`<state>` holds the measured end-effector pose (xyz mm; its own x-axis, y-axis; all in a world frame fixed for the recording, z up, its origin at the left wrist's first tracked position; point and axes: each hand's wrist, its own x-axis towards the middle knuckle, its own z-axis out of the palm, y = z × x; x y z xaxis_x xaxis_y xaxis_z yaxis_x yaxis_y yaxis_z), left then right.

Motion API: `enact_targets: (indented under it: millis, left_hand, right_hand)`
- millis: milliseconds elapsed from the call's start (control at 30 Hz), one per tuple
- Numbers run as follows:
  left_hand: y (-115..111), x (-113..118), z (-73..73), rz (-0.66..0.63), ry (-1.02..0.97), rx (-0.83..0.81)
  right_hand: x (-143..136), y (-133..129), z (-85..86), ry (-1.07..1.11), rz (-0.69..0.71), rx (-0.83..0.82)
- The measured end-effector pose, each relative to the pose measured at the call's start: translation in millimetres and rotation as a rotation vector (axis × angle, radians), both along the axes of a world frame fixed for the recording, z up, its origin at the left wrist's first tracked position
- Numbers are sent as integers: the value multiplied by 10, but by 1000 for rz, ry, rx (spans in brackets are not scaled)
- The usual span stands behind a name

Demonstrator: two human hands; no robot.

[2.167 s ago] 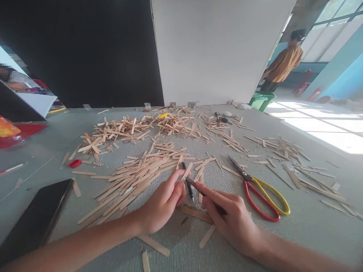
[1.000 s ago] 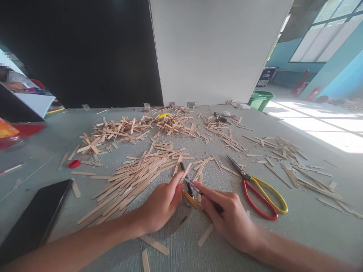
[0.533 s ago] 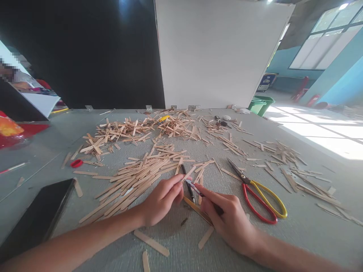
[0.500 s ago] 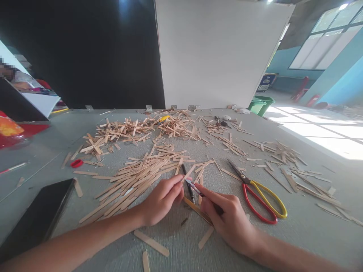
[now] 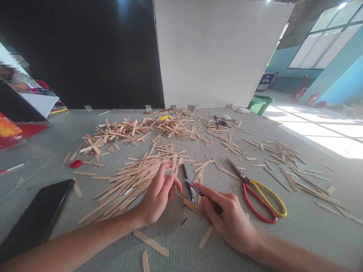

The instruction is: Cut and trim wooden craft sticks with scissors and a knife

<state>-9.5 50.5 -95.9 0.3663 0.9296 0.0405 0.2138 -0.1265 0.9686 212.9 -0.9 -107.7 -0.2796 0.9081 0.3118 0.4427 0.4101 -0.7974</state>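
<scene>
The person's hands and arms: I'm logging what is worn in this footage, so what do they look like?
The left hand and right hand are ungloved, with no ring showing. The left forearm and right forearm are bare, with no sleeve, watch or bracelet in view. Anything higher up is out of frame.

The left hand (image 5: 159,194) hid the near end of the raised wooden stick (image 5: 174,164), and the right hand (image 5: 232,217) covered part of the knife (image 5: 192,184). The phone (image 5: 36,215) was cut off at the left edge — as was the orange-and-red bag (image 5: 10,127). A loose stick (image 5: 145,260) ran out of the near edge. Far left, a person (image 5: 25,80) was blurred and cropped; far right, a blue sign's (image 5: 266,80) lettering was too small to read.
</scene>
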Motion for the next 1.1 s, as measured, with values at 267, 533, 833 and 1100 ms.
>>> enact_targets:
  millis: [267,533,833,1100]
  left_hand:
    - [19,20,23,3,-10,-20]
    - [28,-9,-3,-13,31,13]
    - [0,19,6,-61,107,83]
    - [10,-2,43,-125,175,135]
  right_hand:
    - [2,3,-1,-12,-8,-27]
    - [14,11,29,-33,-9,-16]
    - [14,8,19,-14,-24,-1]
    - [13,18,23,-25,-26,35]
